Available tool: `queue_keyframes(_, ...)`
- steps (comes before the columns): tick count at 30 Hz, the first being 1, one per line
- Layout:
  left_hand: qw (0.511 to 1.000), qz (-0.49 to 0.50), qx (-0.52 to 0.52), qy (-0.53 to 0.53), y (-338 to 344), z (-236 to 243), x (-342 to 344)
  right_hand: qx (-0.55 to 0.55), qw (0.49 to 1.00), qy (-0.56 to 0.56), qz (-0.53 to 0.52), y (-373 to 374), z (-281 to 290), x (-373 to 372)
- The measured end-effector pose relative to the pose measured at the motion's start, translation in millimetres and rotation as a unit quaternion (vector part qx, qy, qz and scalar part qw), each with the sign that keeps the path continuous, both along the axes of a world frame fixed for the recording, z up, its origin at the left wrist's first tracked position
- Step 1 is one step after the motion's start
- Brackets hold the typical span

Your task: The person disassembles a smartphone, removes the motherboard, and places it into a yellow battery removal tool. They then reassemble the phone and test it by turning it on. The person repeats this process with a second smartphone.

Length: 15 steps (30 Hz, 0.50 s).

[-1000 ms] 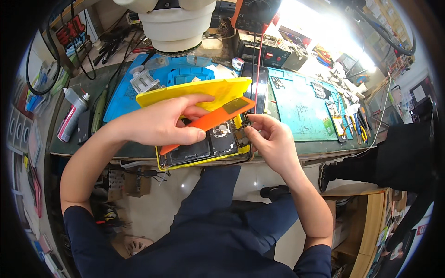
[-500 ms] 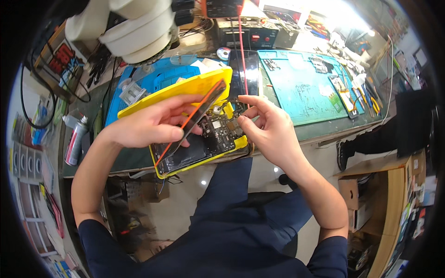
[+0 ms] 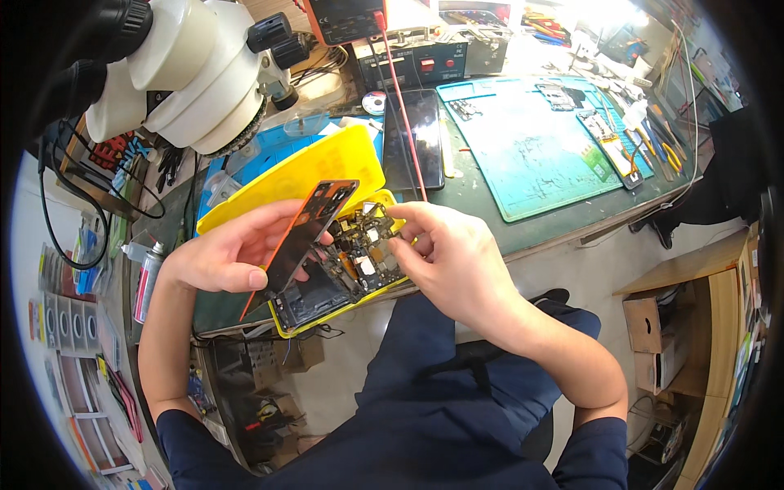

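Note:
My left hand (image 3: 233, 251) grips an orange-edged dark phone back panel (image 3: 304, 237) between thumb and fingers, tilted up over an open yellow case. The case's raised lid (image 3: 298, 173) leans back behind it. Inside the case lower half (image 3: 331, 320) lie a black phone housing (image 3: 309, 300) and phone circuit boards (image 3: 367, 257) crowded with chips and metal shields. At their right end my right hand (image 3: 453, 257) has its thumb and forefinger closed on the edge of a circuit board. The fingertips hide part of that edge.
A white microscope (image 3: 188, 82) overhangs the bench at left. A dark tablet-like screen (image 3: 415, 139) lies behind the case, with a red cable (image 3: 400, 98) crossing it. A teal work mat (image 3: 523, 155) at right bears phone parts. A spray can (image 3: 147, 282) stands far left.
The whole view has shifted, so the microscope shows more. The back panel tilts differently in my left hand, showing more of its inner face. My right hand stays at the boards' right end.

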<state>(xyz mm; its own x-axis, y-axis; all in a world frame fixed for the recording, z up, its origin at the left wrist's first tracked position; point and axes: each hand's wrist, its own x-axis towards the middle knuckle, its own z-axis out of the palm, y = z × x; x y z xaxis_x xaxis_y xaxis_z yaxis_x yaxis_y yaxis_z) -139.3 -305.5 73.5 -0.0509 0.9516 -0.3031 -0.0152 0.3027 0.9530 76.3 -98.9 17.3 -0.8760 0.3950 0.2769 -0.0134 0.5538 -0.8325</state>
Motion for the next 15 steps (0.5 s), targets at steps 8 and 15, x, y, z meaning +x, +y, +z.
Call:
queue_keyframes(8, 0.995, -0.075, 0.031, -0.049, -4, -7, -13, 0.029, 0.999, -0.018, 0.018, -5, -4, -2)
queue_keyframes(15, 0.995, -0.073, 0.026, -0.056, -2, -8, -14, 0.092, 0.994, -0.056, 0.015, -5, 2, -3)
